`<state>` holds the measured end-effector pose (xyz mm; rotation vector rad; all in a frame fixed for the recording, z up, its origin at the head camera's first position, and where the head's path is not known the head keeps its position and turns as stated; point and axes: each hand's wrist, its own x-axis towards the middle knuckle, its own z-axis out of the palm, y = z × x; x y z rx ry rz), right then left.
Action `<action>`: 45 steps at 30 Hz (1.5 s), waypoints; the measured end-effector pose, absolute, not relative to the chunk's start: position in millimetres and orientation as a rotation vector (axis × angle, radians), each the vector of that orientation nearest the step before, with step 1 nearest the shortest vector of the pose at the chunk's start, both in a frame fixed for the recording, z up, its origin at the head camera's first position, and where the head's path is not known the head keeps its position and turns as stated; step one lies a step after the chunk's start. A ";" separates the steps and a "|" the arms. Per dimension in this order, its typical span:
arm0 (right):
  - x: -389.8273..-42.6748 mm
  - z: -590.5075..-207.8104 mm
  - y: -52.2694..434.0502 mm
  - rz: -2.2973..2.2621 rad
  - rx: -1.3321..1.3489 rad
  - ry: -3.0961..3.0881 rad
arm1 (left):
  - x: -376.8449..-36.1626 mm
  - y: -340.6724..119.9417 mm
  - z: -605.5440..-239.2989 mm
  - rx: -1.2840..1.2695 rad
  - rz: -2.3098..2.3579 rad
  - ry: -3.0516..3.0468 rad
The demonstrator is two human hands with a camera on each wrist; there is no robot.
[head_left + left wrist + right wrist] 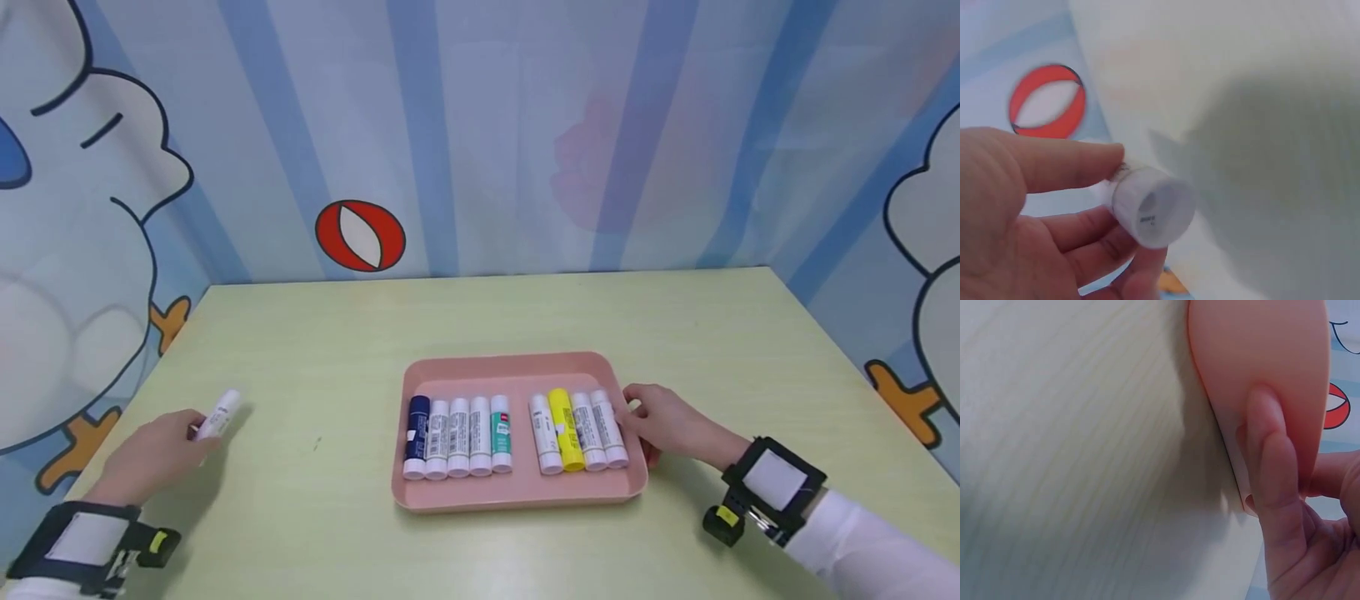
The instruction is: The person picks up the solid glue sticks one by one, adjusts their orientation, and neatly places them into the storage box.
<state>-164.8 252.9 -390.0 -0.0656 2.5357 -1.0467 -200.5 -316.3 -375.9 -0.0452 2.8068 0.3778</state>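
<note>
My left hand (159,454) pinches a white glue stick (220,414) between thumb and fingers, above the left side of the table. The left wrist view shows the round hollow end of this glue stick (1154,209) facing the camera. On the right, my right hand (671,421) grips the right rim of a pink tray (517,493). Seen from the right wrist, fingers (1279,469) press on the tray's outer wall (1260,344). Inside the tray lie two groups of glue sticks, including a dark blue one (417,437), a green one (501,435) and a yellow one (566,429).
A pale wooden table (315,333) bears the tray near its middle. Behind it and at both sides stands a blue striped curtain (480,150) printed with cartoon figures and a red ball.
</note>
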 end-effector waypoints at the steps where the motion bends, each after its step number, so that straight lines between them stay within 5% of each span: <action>1: -164.8 -390.2 252.9 -1.045 -0.063 2.536 | -200.8 -310.7 -374.1 -0.035 0.434 2.808; 19: -163.5 -390.3 250.3 -1.046 -0.046 2.554 | -209.1 -166.2 -336.3 0.282 1.292 2.543; 30: -164.2 -389.7 251.1 -1.060 -0.062 2.540 | -208.2 -79.9 -344.3 0.575 1.176 2.424; 45: -163.7 -390.1 250.9 -1.052 -0.057 2.541 | -201.0 -7.1 -355.2 0.563 0.927 2.376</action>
